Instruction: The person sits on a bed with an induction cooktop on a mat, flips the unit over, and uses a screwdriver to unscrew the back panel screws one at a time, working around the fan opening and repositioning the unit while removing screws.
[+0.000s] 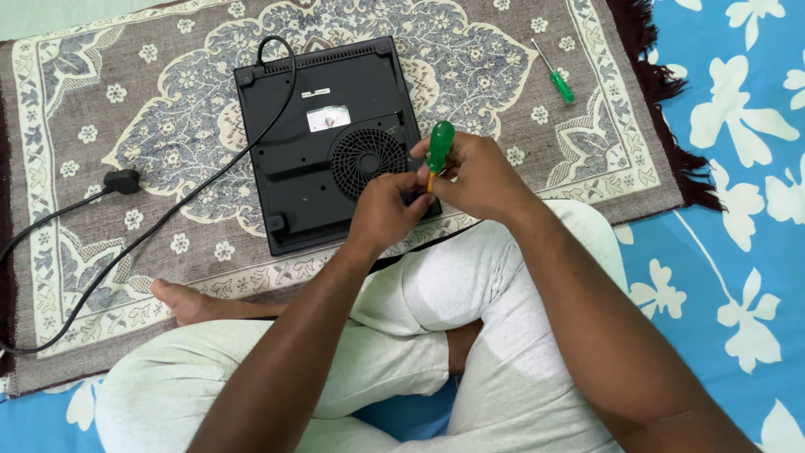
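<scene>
Here your right hand (482, 176) grips the green screwdriver (438, 147) upright while your left hand (384, 210) pinches its tip, both at the near right corner of the black cooktop (319, 143).

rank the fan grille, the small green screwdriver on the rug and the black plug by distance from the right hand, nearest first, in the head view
From the right hand:
1. Fan grille, round vent on the black appliance, just left of the hand.
2. Small green screwdriver, lying on the rug up and to the right.
3. Black plug, far left on the rug at the cord's end.
</scene>
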`<action>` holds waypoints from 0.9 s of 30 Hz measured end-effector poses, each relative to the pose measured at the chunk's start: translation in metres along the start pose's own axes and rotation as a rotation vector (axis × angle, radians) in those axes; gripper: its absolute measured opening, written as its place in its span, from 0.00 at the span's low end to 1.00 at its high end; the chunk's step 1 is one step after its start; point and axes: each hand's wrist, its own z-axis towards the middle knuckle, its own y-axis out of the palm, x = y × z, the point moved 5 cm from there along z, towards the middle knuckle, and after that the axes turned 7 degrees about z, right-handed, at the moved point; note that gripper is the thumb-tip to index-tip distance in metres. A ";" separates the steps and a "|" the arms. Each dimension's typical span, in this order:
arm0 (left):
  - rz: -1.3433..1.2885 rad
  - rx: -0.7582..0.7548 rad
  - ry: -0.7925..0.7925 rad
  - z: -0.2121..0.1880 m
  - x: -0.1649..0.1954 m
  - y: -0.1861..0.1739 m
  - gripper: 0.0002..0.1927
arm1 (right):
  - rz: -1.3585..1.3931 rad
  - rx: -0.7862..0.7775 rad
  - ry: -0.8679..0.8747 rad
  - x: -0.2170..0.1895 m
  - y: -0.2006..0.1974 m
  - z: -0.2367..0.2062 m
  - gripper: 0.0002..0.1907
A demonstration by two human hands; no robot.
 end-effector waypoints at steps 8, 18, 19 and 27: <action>0.046 -0.020 -0.062 0.002 0.001 -0.003 0.10 | -0.174 -0.020 0.183 0.008 -0.003 -0.001 0.10; -0.030 0.007 -0.022 0.001 0.001 0.000 0.11 | -0.120 0.006 -0.070 -0.001 -0.003 0.001 0.14; -0.012 0.013 -0.015 0.001 0.002 -0.001 0.11 | -0.142 0.018 -0.086 -0.003 -0.003 0.001 0.15; -0.020 0.060 0.003 0.000 0.006 -0.004 0.10 | 0.004 0.014 0.036 0.009 -0.003 0.002 0.13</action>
